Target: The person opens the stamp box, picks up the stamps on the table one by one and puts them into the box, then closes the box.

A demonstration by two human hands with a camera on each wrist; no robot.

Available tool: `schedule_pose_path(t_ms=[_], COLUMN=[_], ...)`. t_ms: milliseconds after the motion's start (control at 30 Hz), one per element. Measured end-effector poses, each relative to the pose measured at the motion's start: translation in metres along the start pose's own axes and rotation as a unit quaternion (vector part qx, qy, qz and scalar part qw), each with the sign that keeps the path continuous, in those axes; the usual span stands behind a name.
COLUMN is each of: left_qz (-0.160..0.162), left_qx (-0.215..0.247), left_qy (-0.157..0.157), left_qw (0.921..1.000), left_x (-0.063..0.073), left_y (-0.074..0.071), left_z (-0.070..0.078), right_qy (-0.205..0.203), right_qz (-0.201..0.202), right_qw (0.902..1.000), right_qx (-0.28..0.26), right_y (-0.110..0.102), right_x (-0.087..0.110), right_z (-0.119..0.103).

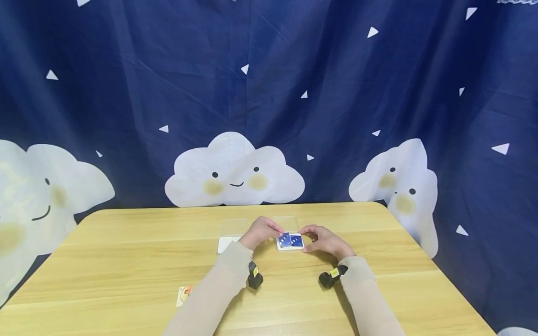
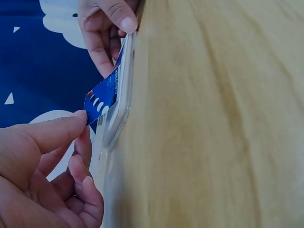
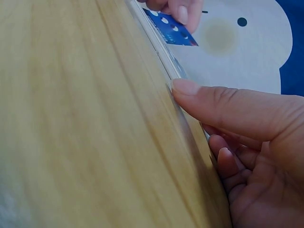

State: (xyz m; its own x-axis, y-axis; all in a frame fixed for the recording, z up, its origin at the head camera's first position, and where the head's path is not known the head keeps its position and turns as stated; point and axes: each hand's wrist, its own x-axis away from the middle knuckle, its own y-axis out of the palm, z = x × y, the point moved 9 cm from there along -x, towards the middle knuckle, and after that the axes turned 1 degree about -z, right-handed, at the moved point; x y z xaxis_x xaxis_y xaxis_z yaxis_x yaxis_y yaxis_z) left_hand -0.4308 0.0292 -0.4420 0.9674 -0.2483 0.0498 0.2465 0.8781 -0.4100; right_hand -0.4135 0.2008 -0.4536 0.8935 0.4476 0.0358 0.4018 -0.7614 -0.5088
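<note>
My left hand (image 1: 261, 231) pinches one corner of a small blue card (image 1: 285, 240) printed with white moon phases. In the left wrist view the card (image 2: 100, 99) is tilted, its lower edge at a shallow white plastic case (image 2: 124, 90). Another blue card (image 1: 296, 241) lies in the case, partly overlapped by the held one. On the case's right side, my right hand (image 1: 327, 240) grips it, thumb (image 3: 187, 87) at the near edge and fingers toward the far edge. The clear lid (image 1: 286, 222) lies opened out behind the case.
Left of the hands, a second white case (image 1: 225, 243) sits with its clear lid (image 1: 234, 226) folded back. A card with a yellow and red picture (image 1: 184, 294) lies beside the left sleeve. A blue cloud-print curtain (image 1: 269, 93) hangs behind the wooden table (image 1: 126, 261).
</note>
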Motion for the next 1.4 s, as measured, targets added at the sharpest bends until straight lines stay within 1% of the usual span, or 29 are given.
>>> schedule_pose_path(t_ms=[200, 333, 467, 633, 767, 867, 1033, 1133, 1267, 1400], left_qz=[0.011, 0.021, 0.027, 0.029, 0.026, 0.017, 0.001, -0.003, -0.002, 0.004], left_qx=[-0.009, -0.006, -0.01, -0.01, 0.0, 0.01, 0.023, 0.024, 0.025, 0.036], left_qy=[-0.002, -0.007, -0.004, 0.003, -0.002, -0.008, -0.004, -0.003, -0.012, -0.013], left_qw=[0.9999, 0.9997, 0.9996, 0.9995, 0.9997, 0.9998, 0.9997, 0.9997, 0.9996, 0.9993], left_x=[0.0004, 0.0018, 0.0025, 0.0028, 0.0027, 0.0018, 0.0015, 0.0017, 0.0023, 0.0033], left_y=[0.0005, -0.0002, -0.0003, -0.0014, -0.0023, -0.0015, -0.0021, -0.0042, -0.0066, -0.0063], left_z=[-0.0021, -0.0031, -0.0032, -0.0039, -0.0058, -0.0076, -0.007, -0.0071, -0.0089, -0.0087], right_qy=[0.005, 0.011, 0.017, 0.007, 0.0, -0.003, -0.015, -0.019, -0.015, -0.01], right_qz=[0.004, 0.004, 0.009, 0.001, -0.006, -0.007, -0.017, -0.019, -0.013, -0.01], right_qw=[1.0, 0.9999, 0.9998, 1.0, 1.0, 0.9999, 0.9995, 0.9994, 0.9997, 0.9999], right_qx=[0.004, 0.007, 0.005, 0.0, -0.007, -0.01, -0.021, -0.022, -0.013, -0.007], right_y=[-0.0013, -0.0011, -0.0018, -0.0008, 0.0008, 0.0012, 0.0026, 0.003, 0.0018, 0.0012], right_x=[-0.002, -0.0036, -0.0041, -0.0027, -0.0025, -0.0026, -0.0015, -0.0016, -0.0024, -0.0021], right_z=[0.0011, 0.0042, 0.0068, 0.0041, 0.0034, 0.0037, 0.0006, 0.0005, 0.0029, 0.0039])
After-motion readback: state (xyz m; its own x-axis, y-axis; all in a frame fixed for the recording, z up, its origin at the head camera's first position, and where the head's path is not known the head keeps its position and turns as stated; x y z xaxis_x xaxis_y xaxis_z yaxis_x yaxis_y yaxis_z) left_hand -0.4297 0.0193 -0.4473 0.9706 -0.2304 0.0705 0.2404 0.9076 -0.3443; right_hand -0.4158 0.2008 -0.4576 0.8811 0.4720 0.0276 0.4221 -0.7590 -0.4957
